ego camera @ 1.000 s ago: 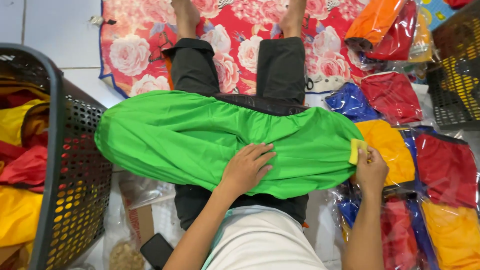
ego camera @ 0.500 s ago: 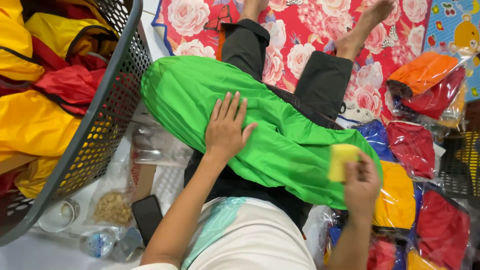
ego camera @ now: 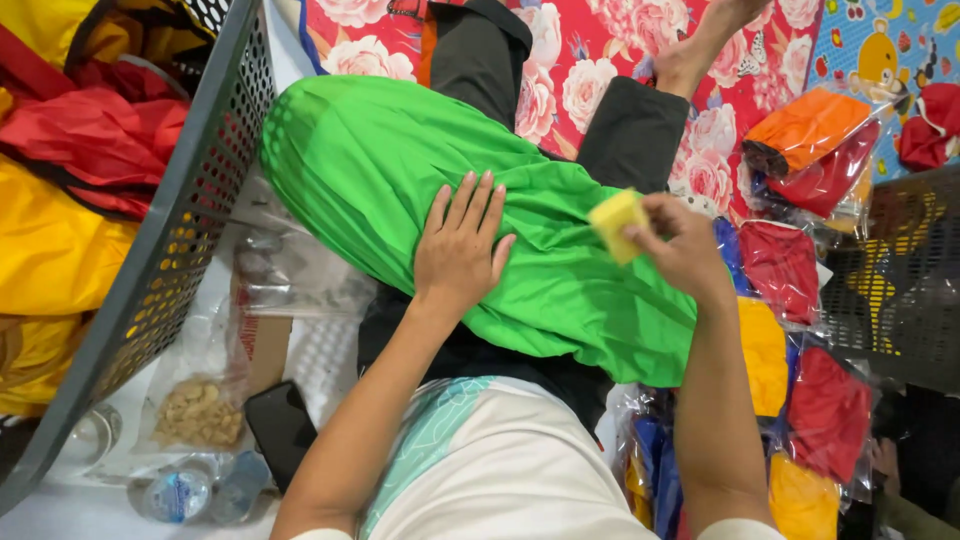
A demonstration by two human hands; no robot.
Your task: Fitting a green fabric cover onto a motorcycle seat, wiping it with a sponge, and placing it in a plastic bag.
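Observation:
A bright green cloth cover point(ego camera: 400, 170) lies spread across my lap and legs. My left hand point(ego camera: 458, 248) rests flat on its middle with the fingers apart, pressing the fabric down. My right hand point(ego camera: 680, 245) hovers over the cloth's right part and pinches a small yellow sponge point(ego camera: 617, 225) between thumb and fingers. My dark trouser legs point(ego camera: 640, 130) stretch out over a red floral mat point(ego camera: 600, 60).
A grey perforated basket point(ego camera: 170, 250) with yellow and red covers stands at the left. Plastic-wrapped red, orange, blue and yellow packs point(ego camera: 800, 260) lie at the right beside a dark crate point(ego camera: 900, 290). A phone point(ego camera: 282, 425), a snack bag point(ego camera: 200, 410) and a bottle point(ego camera: 175, 495) lie lower left.
My right hand has lifted the yellow sponge from the cloth's right end up over its middle. My left hand slid left along the cloth. The view swung left.

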